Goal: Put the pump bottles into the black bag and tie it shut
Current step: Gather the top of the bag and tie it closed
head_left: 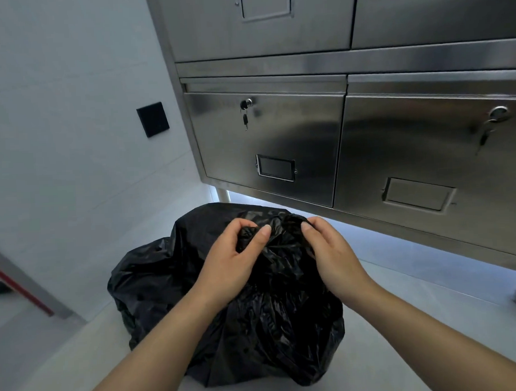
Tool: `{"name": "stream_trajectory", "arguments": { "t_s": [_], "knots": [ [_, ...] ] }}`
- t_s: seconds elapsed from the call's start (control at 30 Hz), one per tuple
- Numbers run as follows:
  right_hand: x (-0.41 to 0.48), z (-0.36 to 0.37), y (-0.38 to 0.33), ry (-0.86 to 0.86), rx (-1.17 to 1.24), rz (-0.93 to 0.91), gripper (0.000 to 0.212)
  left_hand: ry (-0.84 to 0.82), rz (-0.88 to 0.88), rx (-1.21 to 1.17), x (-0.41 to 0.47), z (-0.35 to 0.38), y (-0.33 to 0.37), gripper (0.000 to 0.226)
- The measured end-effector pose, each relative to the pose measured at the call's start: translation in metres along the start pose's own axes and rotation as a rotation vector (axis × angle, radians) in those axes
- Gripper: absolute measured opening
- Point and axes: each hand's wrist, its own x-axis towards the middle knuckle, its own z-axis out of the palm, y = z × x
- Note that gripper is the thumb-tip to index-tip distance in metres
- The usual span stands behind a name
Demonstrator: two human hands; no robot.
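Centrally, a bulging black bag [241, 314] sits on a pale floor [390, 352]. The left hand [232, 255] and right hand [330, 251] are each closed on gathered plastic at its top; no pump bottles show. The thin film could likely tear or slip if pulled hard, leaving a loose knot. Just behind stands a steel cabinet [278, 141] with keys in its locks, beside a plain wall [70, 115].

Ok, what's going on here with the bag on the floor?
A person is closing a crinkled black plastic bag that sits on the pale floor in front of a stainless steel cabinet. The left hand and right hand each pinch gathered plastic at the bag's top. No finished knot shows, and no pump bottles are visible.
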Motion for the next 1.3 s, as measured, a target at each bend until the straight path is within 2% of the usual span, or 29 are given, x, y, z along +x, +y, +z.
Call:
{"name": "stream_trajectory", "arguments": {
  "t_s": [0.07,0.2,0.3,0.47,0.6,0.7,0.8,0.87,0.93,1.0,1.07,1.17,1.3],
  "knots": [
    [-0.001,0.0,0.0,-0.008,0.057,0.057,0.026,-0.032,-0.023,-0.02,-0.002,0.002,-0.003,0.042],
    [0.0,0.003,0.003,-0.007,0.048,0.084,0.021,-0.083,-0.133,-0.15,0.002,0.003,-0.013,0.02],
    [0.0,0.005,0.005,-0.014,0.03,0.032,0.015,-0.086,-0.05,-0.018,0.001,0.001,-0.018,0.016],
    [0.0,0.007,0.006,-0.019,0.048,-0.033,0.01,-0.067,0.033,0.004,0.001,0.003,-0.02,0.021],
    [-0.001,0.011,0.01,-0.022,0.044,-0.033,0.021,-0.05,0.054,0.038,0.003,0.006,-0.017,0.023],
    [-0.001,0.012,0.014,-0.044,0.084,0.006,0.037,-0.127,0.031,0.009,0.003,0.006,-0.017,0.024],
    [0.0,0.01,0.016,-0.066,0.014,-0.003,0.032,-0.211,-0.007,-0.082,0.0,0.005,-0.013,0.026],
    [-0.001,0.009,0.016,-0.081,-0.033,-0.013,0.024,-0.181,0.002,-0.062,-0.002,0.006,-0.012,0.028],
    [-0.001,0.008,0.016,-0.07,-0.094,-0.03,0.017,-0.113,0.028,-0.006,-0.001,0.006,-0.011,0.019],
    [0.001,0.006,0.015,-0.041,-0.186,-0.072,0.017,-0.038,0.043,0.041,0.001,0.006,-0.012,0.012],
    [0.003,0.002,0.013,-0.026,-0.275,-0.124,0.017,0.004,0.058,0.077,0.003,0.005,-0.013,0.016],
    [0.004,-0.004,0.012,-0.028,-0.27,-0.126,0.015,0.014,0.067,0.116,0.004,0.001,-0.016,0.022],
    [0.006,-0.002,0.012,-0.076,-0.217,-0.067,0.025,-0.036,0.038,0.078,0.002,-0.002,-0.021,0.031]
  ]
}}
